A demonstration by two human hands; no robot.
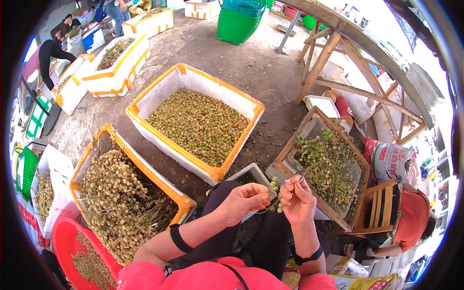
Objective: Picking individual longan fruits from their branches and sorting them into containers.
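Observation:
Over my lap, my right hand point(297, 200) pinches the stem of a sprig of small round green-yellow fruits point(274, 184). The thin stem sticks up past its fingers, and a small whitish tip shows at the fingertips; I cannot make out what it is. On the other side of the sprig, my left hand point(244, 203) is closed in a pinch, and what lies between its fingers is hidden. Partly under the hands stands a grey-white tub point(253, 170). A foam box with orange tape point(191, 170), holding loose round fruits point(198, 125), stands just ahead.
At left, another foam box point(121, 140) holds fruit bunches on stems point(116, 198), beside a red basin point(65, 241) of fruits. A wood-framed mesh tray point(338, 221) with leafy sprigs lies right, near a wooden chair point(379, 208), a person point(411, 217) and a timber table point(333, 53).

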